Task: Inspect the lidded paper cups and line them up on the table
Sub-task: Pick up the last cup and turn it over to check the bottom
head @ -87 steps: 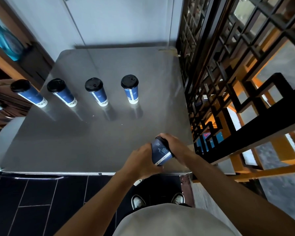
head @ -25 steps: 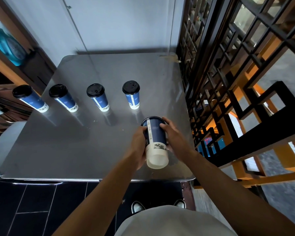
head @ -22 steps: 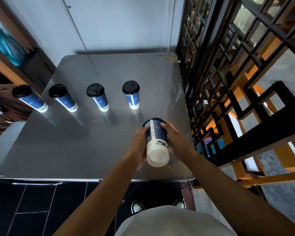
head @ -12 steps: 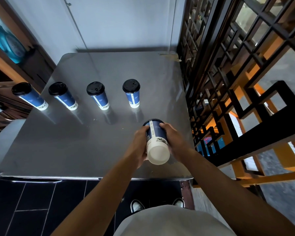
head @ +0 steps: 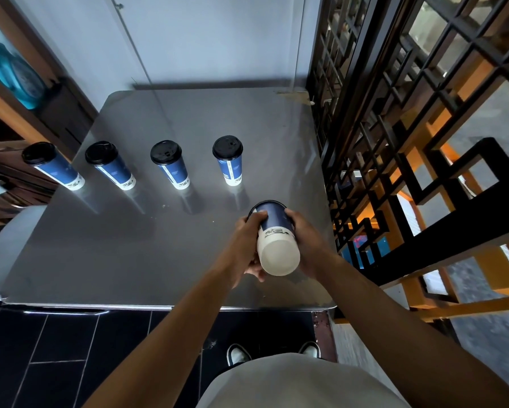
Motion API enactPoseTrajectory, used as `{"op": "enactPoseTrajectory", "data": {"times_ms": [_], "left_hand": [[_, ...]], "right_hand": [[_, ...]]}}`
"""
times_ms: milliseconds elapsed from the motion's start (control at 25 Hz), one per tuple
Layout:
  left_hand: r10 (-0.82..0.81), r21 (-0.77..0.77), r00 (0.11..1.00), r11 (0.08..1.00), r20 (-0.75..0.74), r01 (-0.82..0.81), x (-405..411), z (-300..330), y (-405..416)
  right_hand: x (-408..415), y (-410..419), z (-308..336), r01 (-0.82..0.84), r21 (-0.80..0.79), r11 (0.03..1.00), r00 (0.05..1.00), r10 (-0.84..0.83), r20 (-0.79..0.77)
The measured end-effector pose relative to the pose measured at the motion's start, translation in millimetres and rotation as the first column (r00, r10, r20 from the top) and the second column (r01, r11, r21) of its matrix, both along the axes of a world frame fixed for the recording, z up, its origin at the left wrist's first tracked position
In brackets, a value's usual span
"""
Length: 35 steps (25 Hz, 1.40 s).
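Note:
I hold a blue paper cup [head: 276,240] tipped over, its white bottom facing me and its lidded end pointing away, above the near right part of the steel table [head: 129,260]. My left hand [head: 245,245] grips its left side and my right hand [head: 306,240] grips its right side. Several more blue cups with black lids stand upright in a row across the table: one at the far left edge [head: 53,166], then a second cup [head: 110,164], a third cup [head: 170,164] and the rightmost cup [head: 229,160].
A black and orange lattice screen [head: 394,142] runs along the table's right side. A white wall [head: 203,39] closes the far end. Wooden shelving [head: 17,119] stands at the left. Dark floor tiles [head: 56,348] and my shoes lie below the near edge.
The cup went from being held near the table's front edge to tipped with its white bottom toward me. Over the last second it has barely moved.

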<state>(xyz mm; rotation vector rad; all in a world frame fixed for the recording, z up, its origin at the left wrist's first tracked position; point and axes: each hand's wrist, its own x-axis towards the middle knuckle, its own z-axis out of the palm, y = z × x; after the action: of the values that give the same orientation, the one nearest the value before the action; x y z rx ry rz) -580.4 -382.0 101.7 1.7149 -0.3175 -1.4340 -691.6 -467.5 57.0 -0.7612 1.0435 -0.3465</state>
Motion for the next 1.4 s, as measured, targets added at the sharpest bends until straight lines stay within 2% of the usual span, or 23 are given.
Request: {"op": "enactPoseTrajectory", "data": {"times_ms": [80,200,400,480,560,640,720,800,960,1200,1280,1320,1400], "left_hand": [[-0.016,-0.014,1.000,1.000,-0.002,0.016,1.3,-5.4,-0.5],[-0.063,0.006,0.998,0.998,-0.004,0.063,2.1,-6.7,1.0],[-0.188,0.051,0.942,0.982,0.280,0.181,4.8,7.7,-2.0],[-0.247,0.056,0.914,0.969,0.323,0.241,4.1,11.3,-1.1],[-0.232,0.018,0.940,0.972,0.248,0.235,3.4,12.6,1.5],[-0.140,-0.051,0.986,0.988,0.089,0.145,2.7,14.6,3.3],[-0.055,-0.127,0.996,0.991,-0.068,0.046,2.5,16.9,5.0],[-0.026,-0.173,0.992,0.985,-0.124,0.004,1.9,16.0,6.1],[-0.036,-0.194,0.995,0.981,-0.095,0.017,-1.5,12.9,8.4],[-0.071,-0.036,0.974,0.996,0.215,0.080,6.3,20.2,-2.9],[-0.119,-0.024,0.967,0.992,0.225,0.127,8.7,21.1,-4.2],[-0.114,-0.033,0.972,0.992,0.206,0.123,9.3,23.0,-3.0],[-0.036,-0.079,0.995,0.996,0.094,0.043,9.0,27.1,-1.7]], "right_hand": [[-1.7,0.7,-0.6,0.001,0.037,0.999,0.998,-0.003,0.059],[1.3,-2.1,-1.0,-0.012,0.035,0.999,0.999,0.010,0.051],[-1.3,-13.2,3.4,-0.046,0.024,0.999,0.999,0.046,0.014],[-1.6,-17.3,5.4,-0.058,0.012,0.998,0.998,0.058,-0.019],[0.5,-19.2,7.1,-0.055,-0.012,0.998,0.998,0.055,-0.033],[4.7,-16.9,7.2,-0.023,-0.032,0.999,1.000,0.022,-0.022],[7.3,-14.0,4.2,0.020,0.002,1.000,0.999,-0.020,0.025],[9.7,-11.8,5.6,0.050,0.029,0.998,0.997,-0.052,0.059],[13.4,-14.0,10.5,0.034,-0.013,0.999,0.999,-0.034,0.038],[9.8,-20.1,20.3,-0.096,-0.163,0.982,0.991,0.078,-0.110],[9.4,-21.8,22.3,-0.160,-0.205,0.966,0.979,0.128,-0.162],[9.4,-22.0,22.9,-0.166,-0.202,0.965,0.980,0.138,-0.145],[7.6,-21.8,20.8,-0.070,-0.137,0.988,0.997,0.067,-0.030]]}}
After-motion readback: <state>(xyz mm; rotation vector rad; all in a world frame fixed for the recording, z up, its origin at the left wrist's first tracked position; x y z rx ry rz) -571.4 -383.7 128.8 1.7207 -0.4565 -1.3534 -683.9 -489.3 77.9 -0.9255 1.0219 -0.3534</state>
